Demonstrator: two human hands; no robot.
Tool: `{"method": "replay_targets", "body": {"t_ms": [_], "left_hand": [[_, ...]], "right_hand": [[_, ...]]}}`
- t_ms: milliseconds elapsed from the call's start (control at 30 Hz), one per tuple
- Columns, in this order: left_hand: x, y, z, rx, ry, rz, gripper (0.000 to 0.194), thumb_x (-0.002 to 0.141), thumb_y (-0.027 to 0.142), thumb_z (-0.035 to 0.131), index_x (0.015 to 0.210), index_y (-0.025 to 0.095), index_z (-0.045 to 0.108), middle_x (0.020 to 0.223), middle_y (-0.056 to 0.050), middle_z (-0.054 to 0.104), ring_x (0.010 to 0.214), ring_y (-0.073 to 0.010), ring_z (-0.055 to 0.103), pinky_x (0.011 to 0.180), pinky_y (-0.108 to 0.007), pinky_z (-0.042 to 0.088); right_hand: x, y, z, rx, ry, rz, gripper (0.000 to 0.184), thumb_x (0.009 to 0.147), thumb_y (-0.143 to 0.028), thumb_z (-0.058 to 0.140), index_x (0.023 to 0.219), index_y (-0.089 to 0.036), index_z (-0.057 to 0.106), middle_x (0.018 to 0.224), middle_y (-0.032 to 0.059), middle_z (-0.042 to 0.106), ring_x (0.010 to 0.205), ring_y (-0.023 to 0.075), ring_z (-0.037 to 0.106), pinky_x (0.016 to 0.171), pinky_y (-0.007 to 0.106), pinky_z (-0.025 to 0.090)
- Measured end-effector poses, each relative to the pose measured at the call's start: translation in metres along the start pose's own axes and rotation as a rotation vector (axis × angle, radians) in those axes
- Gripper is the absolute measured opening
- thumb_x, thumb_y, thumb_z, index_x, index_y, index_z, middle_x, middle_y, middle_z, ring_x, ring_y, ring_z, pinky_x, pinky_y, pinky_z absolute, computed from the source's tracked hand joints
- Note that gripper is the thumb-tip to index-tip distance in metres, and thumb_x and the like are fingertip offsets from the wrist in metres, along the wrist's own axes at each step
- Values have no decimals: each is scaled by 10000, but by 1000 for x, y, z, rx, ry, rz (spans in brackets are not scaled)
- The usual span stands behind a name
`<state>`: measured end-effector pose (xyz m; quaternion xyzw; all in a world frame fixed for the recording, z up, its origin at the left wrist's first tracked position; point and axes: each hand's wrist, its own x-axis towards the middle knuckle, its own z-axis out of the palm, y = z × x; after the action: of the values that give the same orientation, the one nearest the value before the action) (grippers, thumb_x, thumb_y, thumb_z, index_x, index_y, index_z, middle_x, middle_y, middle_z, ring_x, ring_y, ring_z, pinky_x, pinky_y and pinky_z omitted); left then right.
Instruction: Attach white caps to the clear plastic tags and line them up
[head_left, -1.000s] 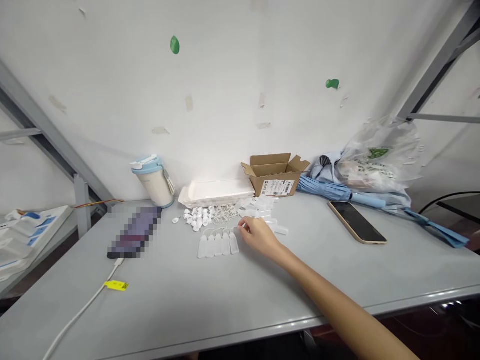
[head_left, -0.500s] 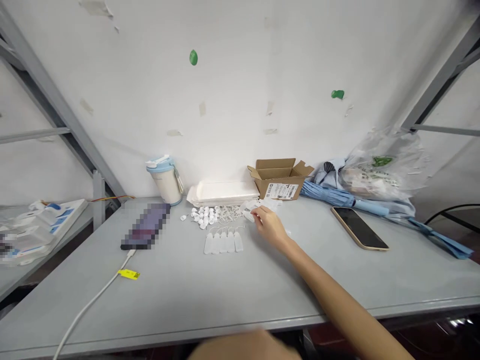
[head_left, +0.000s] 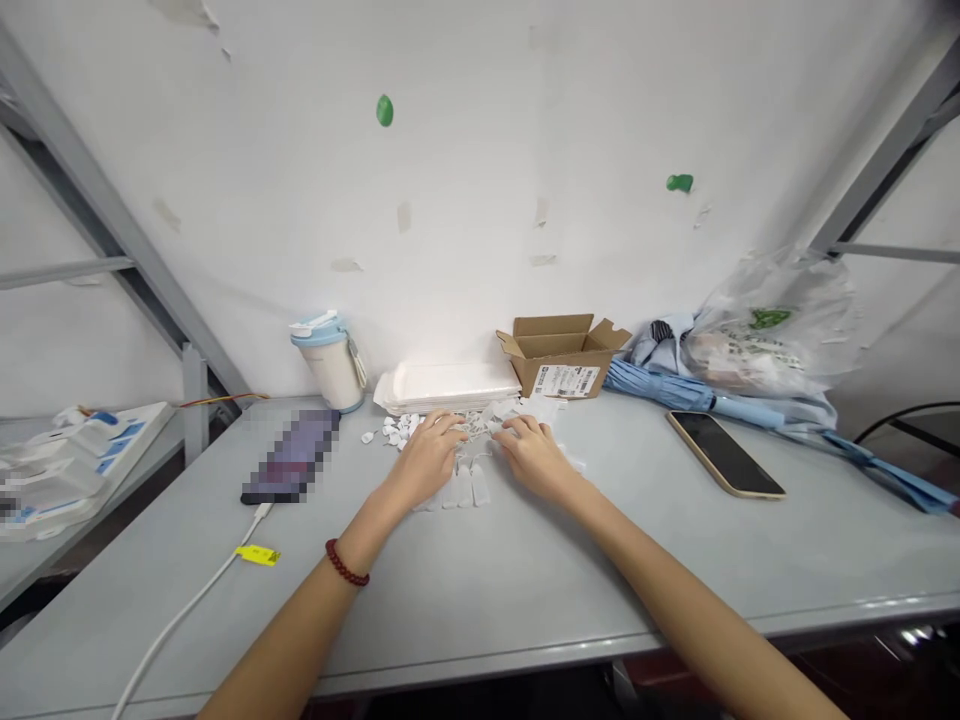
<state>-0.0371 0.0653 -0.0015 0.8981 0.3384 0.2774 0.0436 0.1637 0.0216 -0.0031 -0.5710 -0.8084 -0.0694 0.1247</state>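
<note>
My left hand (head_left: 426, 462) reaches over the small white caps (head_left: 400, 430) and the row of translucent tags with thin loops (head_left: 465, 488), covering part of both. Its fingers are slightly apart, with nothing visible in them. Facing it, my right hand (head_left: 535, 458) rests at the near side of a loose heap of clear plastic pieces (head_left: 551, 408). Those fingers are bent and spread, and I see no piece held between them. Between the two hands lie thin white strips (head_left: 474, 425). A red bead bracelet (head_left: 346, 563) circles my left wrist.
Behind the pieces are stacked white trays (head_left: 454, 382) and an open cardboard box (head_left: 562, 355). A cup (head_left: 330, 365) and a blurred phone (head_left: 292, 455) with a white cable stand left. To the right lie another phone (head_left: 724, 455), a blue umbrella (head_left: 660, 385) and a plastic bag (head_left: 780, 330).
My left hand has come in from the near edge to the caps and tags. My right hand first moved from the tag row to the clear pieces; now its fingers have spread.
</note>
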Motion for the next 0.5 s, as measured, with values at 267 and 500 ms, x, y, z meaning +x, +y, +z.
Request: {"method": "replay_targets", "body": {"t_ms": [267, 500], "left_hand": [[2, 2, 3, 117, -116, -45, 452, 666, -74, 390, 940, 151, 670, 1155, -116, 614, 1217, -296, 397, 957, -468, 390], [0, 1, 1, 133, -147, -36, 447, 694, -60, 372, 990, 127, 649, 1104, -136, 618, 1159, -285, 434, 951, -445, 384]], "right_hand": [[-2, -3, -2, 32, -49, 14, 297, 914, -164, 380, 1091, -203, 615, 1181, 149, 556, 1175, 315, 365, 880, 494, 320], [-3, 0, -2, 60, -45, 9, 262, 908, -174, 405, 1008, -193, 646, 1008, 132, 625, 1137, 306, 408, 932, 584, 221]]}}
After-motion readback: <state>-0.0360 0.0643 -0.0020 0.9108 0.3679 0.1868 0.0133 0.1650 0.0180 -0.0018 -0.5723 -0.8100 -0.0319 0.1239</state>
